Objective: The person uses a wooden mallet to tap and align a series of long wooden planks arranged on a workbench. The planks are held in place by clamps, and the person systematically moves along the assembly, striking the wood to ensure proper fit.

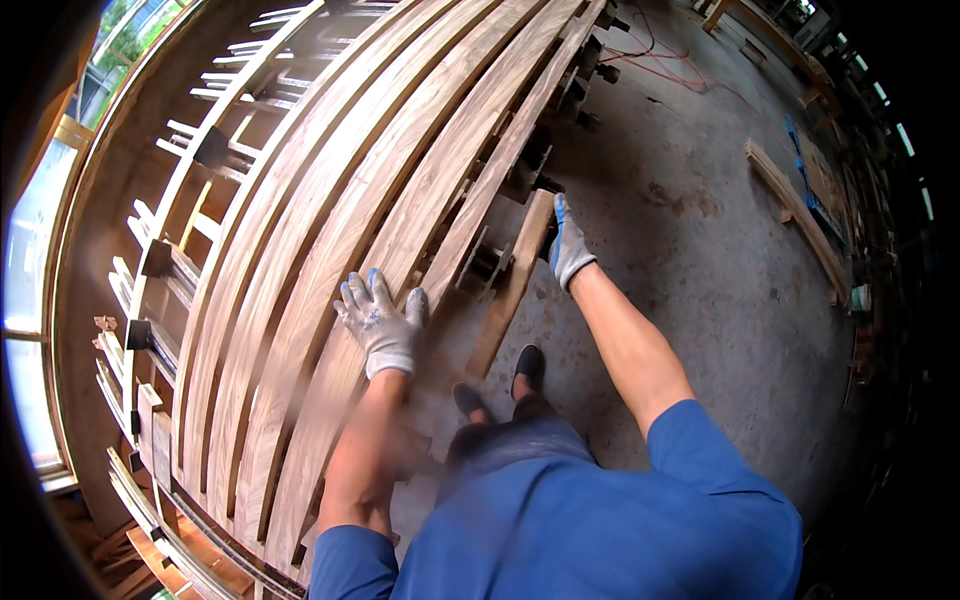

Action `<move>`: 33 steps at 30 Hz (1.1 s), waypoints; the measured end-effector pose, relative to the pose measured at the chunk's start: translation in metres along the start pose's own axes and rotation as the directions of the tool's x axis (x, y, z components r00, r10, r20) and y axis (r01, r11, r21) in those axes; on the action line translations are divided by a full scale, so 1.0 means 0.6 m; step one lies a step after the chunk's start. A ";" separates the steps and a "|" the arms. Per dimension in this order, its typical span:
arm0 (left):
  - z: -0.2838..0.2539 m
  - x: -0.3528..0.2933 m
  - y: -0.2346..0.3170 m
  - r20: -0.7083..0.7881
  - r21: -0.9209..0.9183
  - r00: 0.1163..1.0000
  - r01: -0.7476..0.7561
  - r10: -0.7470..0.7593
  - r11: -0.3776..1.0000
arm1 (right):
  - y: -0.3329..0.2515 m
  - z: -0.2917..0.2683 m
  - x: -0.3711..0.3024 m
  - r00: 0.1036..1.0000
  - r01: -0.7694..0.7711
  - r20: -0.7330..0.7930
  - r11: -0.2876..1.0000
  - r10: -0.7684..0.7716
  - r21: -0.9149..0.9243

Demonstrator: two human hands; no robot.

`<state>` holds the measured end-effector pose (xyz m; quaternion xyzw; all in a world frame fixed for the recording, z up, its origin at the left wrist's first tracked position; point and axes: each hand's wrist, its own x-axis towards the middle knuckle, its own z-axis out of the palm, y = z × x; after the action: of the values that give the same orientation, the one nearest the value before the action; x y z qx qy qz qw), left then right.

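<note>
- The narrow wooden board (513, 285) lies beyond the near edge of the slatted row, over the concrete floor (665, 250), with its far end by the right hand (570, 243).
- It looks like solid timber: probably stiff, of moderate weight, and hard to bend or break by hand.
- Its faces seem smooth and dry, so a gloved grip should hold; corners and end grain could splinter or chip if knocked.
- The long edges near the middle look best for balance, with a second hold toward an end to stop it swinging.
- In looks, it is straight-edged, warm brown on its upper face, paler at the far end.
- The left hand (380, 322) is open, palm down and fingers spread on a long plank (430, 215), gripping nothing.
- The right hand is at the board's outer edge; whether its fingers close around it, I cannot tell.
- That plank shows wavy brown grain, lying beside similar ones; dark metal clamps (487, 262) sit between the row and the board.
</note>
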<state>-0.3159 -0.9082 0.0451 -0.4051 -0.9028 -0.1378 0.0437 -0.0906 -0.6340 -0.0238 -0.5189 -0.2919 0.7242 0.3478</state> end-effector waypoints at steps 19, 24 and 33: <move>0.006 -0.001 -0.009 -0.028 -0.007 1.000 0.010 -0.011 1.000 | 0.109 -0.095 -0.135 0.972 0.228 0.235 0.194 0.018 -0.954; 0.004 -0.002 -0.007 -0.015 0.000 1.000 0.018 -0.018 1.000 | 0.085 -0.065 -0.077 0.989 -0.145 -0.072 0.917 0.127 -0.372; 0.001 -0.001 -0.003 0.013 -0.019 1.000 0.023 -0.023 1.000 | 0.022 0.016 -0.125 0.916 0.355 0.104 0.666 -0.387 -0.656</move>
<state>-0.3167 -0.9095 0.0442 -0.3959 -0.9063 -0.1445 0.0323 -0.0859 -0.7032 0.0098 -0.5533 -0.6209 0.4753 0.2872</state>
